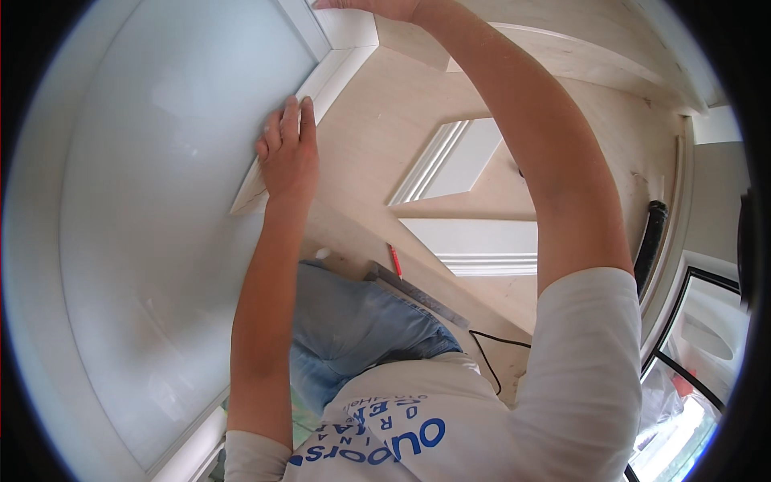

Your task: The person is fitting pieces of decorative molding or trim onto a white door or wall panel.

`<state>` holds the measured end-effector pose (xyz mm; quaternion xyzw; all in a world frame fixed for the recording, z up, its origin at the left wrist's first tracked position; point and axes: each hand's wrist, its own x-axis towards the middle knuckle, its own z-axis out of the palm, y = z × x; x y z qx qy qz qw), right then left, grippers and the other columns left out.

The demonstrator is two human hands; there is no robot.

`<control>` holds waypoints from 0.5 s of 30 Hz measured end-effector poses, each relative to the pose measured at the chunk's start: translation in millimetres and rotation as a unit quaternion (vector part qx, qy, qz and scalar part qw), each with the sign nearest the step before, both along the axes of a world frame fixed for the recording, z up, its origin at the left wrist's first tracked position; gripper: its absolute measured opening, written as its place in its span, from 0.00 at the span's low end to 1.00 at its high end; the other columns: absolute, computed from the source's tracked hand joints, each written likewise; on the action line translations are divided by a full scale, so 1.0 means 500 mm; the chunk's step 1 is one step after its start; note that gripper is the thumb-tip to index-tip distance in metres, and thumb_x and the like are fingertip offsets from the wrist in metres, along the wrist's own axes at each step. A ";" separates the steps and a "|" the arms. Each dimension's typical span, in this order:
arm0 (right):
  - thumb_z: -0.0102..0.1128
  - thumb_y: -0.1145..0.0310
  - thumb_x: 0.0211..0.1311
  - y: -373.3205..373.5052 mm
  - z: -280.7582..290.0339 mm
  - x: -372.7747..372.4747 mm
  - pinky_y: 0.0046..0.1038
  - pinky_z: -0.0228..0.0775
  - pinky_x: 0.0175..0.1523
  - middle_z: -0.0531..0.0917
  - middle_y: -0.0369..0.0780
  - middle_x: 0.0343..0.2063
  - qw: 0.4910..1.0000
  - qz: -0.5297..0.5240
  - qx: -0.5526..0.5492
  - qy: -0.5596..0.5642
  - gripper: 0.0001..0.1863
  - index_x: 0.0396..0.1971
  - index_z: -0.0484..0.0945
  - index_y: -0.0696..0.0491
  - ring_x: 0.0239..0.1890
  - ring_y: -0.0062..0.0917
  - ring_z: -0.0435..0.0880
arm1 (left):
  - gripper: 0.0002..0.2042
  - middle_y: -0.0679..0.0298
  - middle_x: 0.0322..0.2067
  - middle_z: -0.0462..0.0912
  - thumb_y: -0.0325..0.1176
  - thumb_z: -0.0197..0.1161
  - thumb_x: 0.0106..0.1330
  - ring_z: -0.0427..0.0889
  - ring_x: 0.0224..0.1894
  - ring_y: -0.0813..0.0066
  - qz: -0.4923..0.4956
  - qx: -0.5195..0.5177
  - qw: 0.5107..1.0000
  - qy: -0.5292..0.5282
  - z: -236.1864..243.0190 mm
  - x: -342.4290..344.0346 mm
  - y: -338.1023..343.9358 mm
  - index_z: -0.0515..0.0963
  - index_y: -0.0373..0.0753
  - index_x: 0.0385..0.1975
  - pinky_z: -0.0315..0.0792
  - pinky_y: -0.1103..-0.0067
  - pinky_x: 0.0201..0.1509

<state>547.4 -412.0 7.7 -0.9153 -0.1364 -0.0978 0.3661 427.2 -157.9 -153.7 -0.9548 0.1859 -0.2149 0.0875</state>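
Observation:
My left hand lies on a white trim strip along the edge of a large frosted panel on the left, its fingers extended and slightly apart. My right hand reaches to the top edge of the view, touching the white frame near the upper corner of that trim; its fingers are partly cut off, so their grip cannot be made out. Two angled white moulding pieces with grooved edges, an upper one and a lower one, lie on a pale wooden surface.
A red pencil and a grey metal bar are near my legs. A black cable loops at lower right. A black tube stands beside the wooden edge, and a black-framed glass opening is at far right.

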 end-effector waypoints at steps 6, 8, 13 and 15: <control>0.75 0.54 0.57 0.008 -0.002 -0.003 0.38 0.75 0.58 0.82 0.51 0.52 0.998 -0.025 -0.048 -0.020 0.29 0.51 0.79 0.60 0.51 0.40 0.81 | 0.31 0.67 0.72 0.63 0.25 0.60 0.67 0.63 0.70 0.61 -0.003 0.007 1.000 -0.015 0.001 0.002 0.000 0.68 0.48 0.72 0.61 0.61 0.67; 0.74 0.54 0.58 0.007 -0.007 0.001 0.39 0.75 0.59 0.83 0.50 0.51 0.999 -0.019 -0.009 -0.040 0.29 0.51 0.79 0.60 0.51 0.40 0.82 | 0.28 0.71 0.70 0.65 0.29 0.63 0.65 0.64 0.68 0.68 -0.004 0.034 0.998 -0.058 0.002 0.003 0.000 0.73 0.49 0.68 0.60 0.65 0.64; 0.73 0.54 0.59 -0.001 -0.008 0.010 0.37 0.75 0.57 0.84 0.49 0.47 1.000 -0.011 0.017 -0.008 0.27 0.50 0.80 0.60 0.49 0.39 0.83 | 0.28 0.71 0.69 0.66 0.28 0.64 0.64 0.65 0.68 0.68 -0.010 0.031 0.998 -0.057 0.003 0.005 -0.001 0.74 0.49 0.67 0.60 0.66 0.64; 0.73 0.54 0.59 -0.004 -0.007 0.011 0.37 0.75 0.55 0.85 0.49 0.45 1.000 -0.004 0.024 -0.001 0.26 0.49 0.80 0.59 0.47 0.38 0.83 | 0.28 0.71 0.68 0.66 0.28 0.65 0.64 0.64 0.68 0.68 -0.011 0.029 0.998 -0.057 0.003 0.006 -0.002 0.74 0.48 0.67 0.59 0.66 0.64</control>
